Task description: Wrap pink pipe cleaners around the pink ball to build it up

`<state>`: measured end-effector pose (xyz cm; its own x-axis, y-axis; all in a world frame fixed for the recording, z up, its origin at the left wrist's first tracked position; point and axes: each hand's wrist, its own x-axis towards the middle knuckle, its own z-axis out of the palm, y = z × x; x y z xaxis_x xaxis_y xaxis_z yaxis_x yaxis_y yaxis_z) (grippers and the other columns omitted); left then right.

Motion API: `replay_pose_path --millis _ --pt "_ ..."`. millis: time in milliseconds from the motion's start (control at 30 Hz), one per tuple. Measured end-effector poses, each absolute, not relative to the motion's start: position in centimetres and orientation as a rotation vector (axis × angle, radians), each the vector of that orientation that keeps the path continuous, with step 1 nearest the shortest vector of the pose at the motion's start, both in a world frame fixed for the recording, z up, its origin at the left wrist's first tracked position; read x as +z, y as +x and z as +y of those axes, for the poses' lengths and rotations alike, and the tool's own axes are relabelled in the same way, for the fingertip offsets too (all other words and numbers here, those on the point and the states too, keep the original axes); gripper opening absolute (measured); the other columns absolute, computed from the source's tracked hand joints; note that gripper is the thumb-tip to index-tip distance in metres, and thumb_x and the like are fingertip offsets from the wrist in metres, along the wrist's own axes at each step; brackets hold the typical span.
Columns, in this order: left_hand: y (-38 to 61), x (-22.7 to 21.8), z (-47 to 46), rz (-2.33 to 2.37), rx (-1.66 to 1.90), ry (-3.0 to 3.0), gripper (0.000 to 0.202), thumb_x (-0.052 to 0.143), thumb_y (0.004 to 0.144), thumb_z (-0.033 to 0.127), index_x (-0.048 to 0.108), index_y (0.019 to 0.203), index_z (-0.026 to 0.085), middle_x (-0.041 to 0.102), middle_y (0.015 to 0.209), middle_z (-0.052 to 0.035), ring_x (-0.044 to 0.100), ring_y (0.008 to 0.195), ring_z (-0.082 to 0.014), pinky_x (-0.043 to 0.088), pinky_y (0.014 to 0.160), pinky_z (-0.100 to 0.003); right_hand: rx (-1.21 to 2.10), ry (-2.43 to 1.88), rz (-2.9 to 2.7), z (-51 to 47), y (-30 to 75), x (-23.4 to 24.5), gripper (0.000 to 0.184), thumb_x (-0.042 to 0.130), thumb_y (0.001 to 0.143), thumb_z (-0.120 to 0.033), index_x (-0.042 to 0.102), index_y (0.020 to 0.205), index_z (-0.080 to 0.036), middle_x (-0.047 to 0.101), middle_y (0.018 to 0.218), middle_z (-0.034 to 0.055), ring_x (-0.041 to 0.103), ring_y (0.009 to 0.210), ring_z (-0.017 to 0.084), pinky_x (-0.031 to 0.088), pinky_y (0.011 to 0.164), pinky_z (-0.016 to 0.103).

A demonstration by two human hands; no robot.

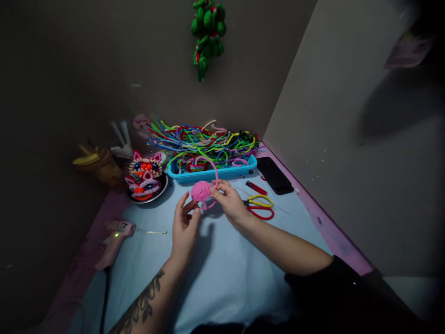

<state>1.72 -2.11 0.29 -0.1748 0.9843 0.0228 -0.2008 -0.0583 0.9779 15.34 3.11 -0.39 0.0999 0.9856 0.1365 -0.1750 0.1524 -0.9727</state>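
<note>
A pink ball wound from pipe cleaner (pixel 200 190) is held above the light blue table top (pixel 222 269). My left hand (pixel 184 227) supports it from the left with its fingertips. My right hand (pixel 230 200) pinches the loose pink pipe cleaner strand (pixel 214 172) that arcs up from the ball and curls back under it. Both hands are close together near the table's middle.
A blue tray (pixel 212 174) piled with coloured pipe cleaners stands behind the hands. A pipe-cleaner mask sits on a dark plate (pixel 145 180) at the left. Scissors (pixel 260 207), a red lighter (pixel 256 188) and a black phone (pixel 274 175) lie right. A pink glue gun (pixel 114 239) lies left.
</note>
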Motion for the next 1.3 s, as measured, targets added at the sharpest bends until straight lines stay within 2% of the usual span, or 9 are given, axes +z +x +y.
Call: replay_pose_path --millis 100,200,367,467,567,667,933,1100,1300 --pt "1.7 0.4 -1.9 1.092 1.426 0.939 0.053 0.075 0.070 0.030 0.060 0.121 0.027 0.068 0.108 -0.0068 0.061 0.100 -0.0183 0.046 0.083 -0.026 1.159 -1.006 -1.121 2.8 15.2 -0.2 0.028 0.068 0.071 -0.045 0.059 0.064 -0.020 0.050 0.107 0.0046 0.050 0.098 0.019 0.043 0.079 0.029" --pt "1.6 0.0 -1.4 1.032 1.431 0.873 0.044 0.077 0.068 0.029 0.067 0.111 0.027 0.066 0.117 -0.0061 0.059 0.106 -0.0188 0.046 0.086 -0.027 1.155 -1.000 -1.203 2.6 15.2 0.1 0.028 0.068 0.073 -0.044 0.058 0.062 -0.019 0.049 0.102 0.0040 0.050 0.100 0.018 0.040 0.087 0.030" --pt "1.5 -1.0 -1.1 1.021 1.413 0.743 0.038 0.081 0.062 0.027 0.072 0.098 0.022 0.069 0.100 -0.0043 0.063 0.081 -0.0127 0.048 0.070 -0.022 1.092 -1.028 -1.309 2.3 15.2 0.4 0.027 0.066 0.075 -0.041 0.058 0.061 -0.019 0.049 0.099 0.0040 0.050 0.100 0.018 0.034 0.098 0.034" --pt "1.5 -0.7 -1.2 0.992 1.391 0.667 0.045 0.082 0.061 0.026 0.070 0.104 0.024 0.069 0.096 -0.0023 0.060 0.070 -0.0090 0.048 0.064 -0.019 1.073 -1.033 -1.322 2.2 15.1 0.3 0.026 0.065 0.075 -0.041 0.058 0.062 -0.019 0.048 0.099 0.0041 0.049 0.101 0.018 0.034 0.099 0.034" --pt "1.6 0.1 -1.4 0.961 1.348 0.650 0.056 0.080 0.064 0.026 0.063 0.117 0.030 0.065 0.111 -0.0028 0.061 0.074 -0.0099 0.050 0.062 -0.020 1.080 -1.027 -1.332 2.2 15.1 0.2 0.024 0.065 0.076 -0.040 0.059 0.064 -0.019 0.048 0.101 0.0045 0.049 0.102 0.019 0.034 0.099 0.034" --pt "1.6 0.6 -1.4 0.936 1.317 0.629 0.061 0.080 0.063 0.025 0.061 0.120 0.032 0.060 0.123 -0.0046 0.063 0.080 -0.0128 0.052 0.063 -0.022 1.096 -1.023 -1.338 2.0 15.0 0.3 0.023 0.065 0.075 -0.038 0.060 0.063 -0.019 0.048 0.102 0.0045 0.050 0.103 0.019 0.035 0.098 0.033" --pt "1.7 -0.4 -0.8 0.959 1.385 0.669 0.061 0.084 0.054 0.020 0.065 0.111 0.024 0.068 0.097 -0.0033 0.063 0.074 -0.0105 0.051 0.069 -0.023 1.153 -1.022 -1.237 1.9 14.6 -0.4 0.027 0.066 0.074 -0.038 0.055 0.059 -0.019 0.048 0.101 0.0035 0.049 0.100 0.018 0.034 0.096 0.032" --pt "1.7 -0.6 -0.8 1.019 1.429 0.694 0.059 0.084 0.056 0.022 0.065 0.111 0.020 0.066 0.075 0.0004 0.057 0.057 -0.0063 0.047 0.057 -0.018 1.215 -1.018 -1.185 1.8 14.3 -0.8 0.026 0.067 0.072 -0.036 0.053 0.059 -0.019 0.048 0.102 0.0029 0.050 0.097 0.017 0.037 0.091 0.030" --pt "1.6 -0.2 -0.9 1.031 1.412 0.604 0.054 0.084 0.056 0.026 0.067 0.107 0.020 0.067 0.079 0.0002 0.060 0.062 -0.0079 0.050 0.062 -0.020 1.234 -1.035 -1.246 1.9 14.5 -0.4 0.027 0.069 0.071 -0.038 0.056 0.058 -0.018 0.050 0.099 0.0029 0.051 0.098 0.018 0.037 0.091 0.031"
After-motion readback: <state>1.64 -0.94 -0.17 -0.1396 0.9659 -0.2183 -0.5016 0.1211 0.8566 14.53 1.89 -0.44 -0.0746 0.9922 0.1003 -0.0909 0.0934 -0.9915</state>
